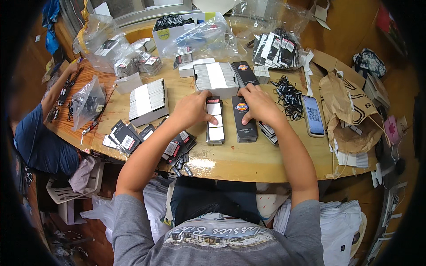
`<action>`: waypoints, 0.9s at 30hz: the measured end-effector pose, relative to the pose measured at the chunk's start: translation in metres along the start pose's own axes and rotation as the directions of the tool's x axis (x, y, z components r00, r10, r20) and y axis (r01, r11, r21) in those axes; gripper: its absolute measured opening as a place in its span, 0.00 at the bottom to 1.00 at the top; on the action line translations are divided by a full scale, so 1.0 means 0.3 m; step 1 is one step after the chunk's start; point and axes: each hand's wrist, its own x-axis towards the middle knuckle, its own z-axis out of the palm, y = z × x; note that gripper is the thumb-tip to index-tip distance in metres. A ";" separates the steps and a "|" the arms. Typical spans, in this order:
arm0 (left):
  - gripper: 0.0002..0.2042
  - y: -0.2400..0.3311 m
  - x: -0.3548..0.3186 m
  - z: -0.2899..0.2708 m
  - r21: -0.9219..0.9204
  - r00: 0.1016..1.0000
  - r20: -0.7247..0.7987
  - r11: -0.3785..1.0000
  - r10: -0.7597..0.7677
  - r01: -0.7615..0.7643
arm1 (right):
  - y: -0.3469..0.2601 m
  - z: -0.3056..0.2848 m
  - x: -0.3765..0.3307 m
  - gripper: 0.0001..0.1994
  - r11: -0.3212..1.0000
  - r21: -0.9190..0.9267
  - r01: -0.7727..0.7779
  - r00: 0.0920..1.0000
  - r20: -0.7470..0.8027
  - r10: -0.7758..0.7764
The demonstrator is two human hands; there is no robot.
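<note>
Two neat stacks of hang tags lie side by side on the wooden table in front of me. My left hand (194,110) grips the stack of tags with white stickers (215,134), thumb on its face and fingers at its far end. My right hand (262,106) closes round the stack of black hang tags (246,128), thumb on top, fingers by the far edge. Just beyond them stands a box packed with white cards (208,80), with another black tag stack (244,72) beside it. Loose stickered tags (268,131) stick out under my right wrist.
Left are a second card box (148,102) and spread black tags (125,137). Right are a heap of black strings (288,97), a phone (313,115) and a brown paper bag (355,111). Plastic bags and a white carton (177,37) stand behind. Another person's arm (55,91) is far left.
</note>
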 end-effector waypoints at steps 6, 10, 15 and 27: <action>0.22 -0.004 0.002 0.028 -0.286 0.969 -0.248 0.955 0.006 -0.079 | -0.005 -0.019 -0.003 0.28 0.950 0.311 -0.029 0.993 -0.098 0.063; 0.23 0.026 -0.006 -0.045 -0.870 0.979 -0.120 0.493 -0.164 -0.024 | -0.015 -0.045 -0.041 0.23 0.882 0.457 -0.112 0.974 -0.123 0.188; 0.11 0.033 -0.178 -0.155 -0.841 0.961 -0.248 0.519 -0.119 -0.153 | -0.013 -0.061 -0.298 0.17 0.931 0.364 -0.043 0.779 -0.571 0.259; 0.13 -0.430 -0.766 0.028 -0.809 0.065 -0.567 0.540 -0.821 -0.234 | 0.242 0.215 -0.819 0.06 0.969 -0.176 -0.171 0.685 -0.729 -0.011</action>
